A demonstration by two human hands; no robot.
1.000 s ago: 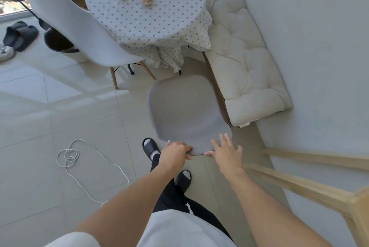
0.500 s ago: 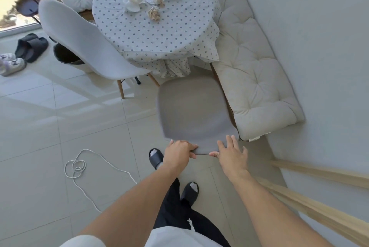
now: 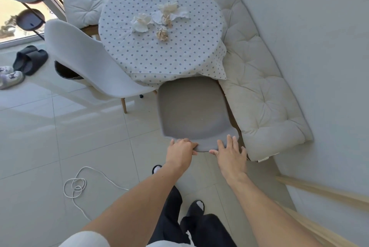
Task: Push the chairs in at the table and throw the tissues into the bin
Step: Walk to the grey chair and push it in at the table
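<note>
A grey chair (image 3: 193,111) stands in front of me, its front edge at the hanging cloth of the round dotted table (image 3: 159,51). My left hand (image 3: 180,152) is curled over the top edge of the chair's back. My right hand (image 3: 230,154) lies flat against the same edge with fingers spread. A white chair (image 3: 89,63) stands at the table's left side, angled out from it. Several crumpled tissues (image 3: 159,21) lie on the tabletop. A dark bin (image 3: 65,71) shows partly behind the white chair.
A cushioned bench (image 3: 259,91) runs along the right wall and behind the table, close to the grey chair. A white cable (image 3: 79,185) lies coiled on the tiled floor at left. Slippers (image 3: 30,61) sit by the window. A wooden rail (image 3: 323,193) crosses at lower right.
The grey chair has slid forward toward the table with both hands on its back, and I have stepped after it. Its front edge now meets the tablecloth.
</note>
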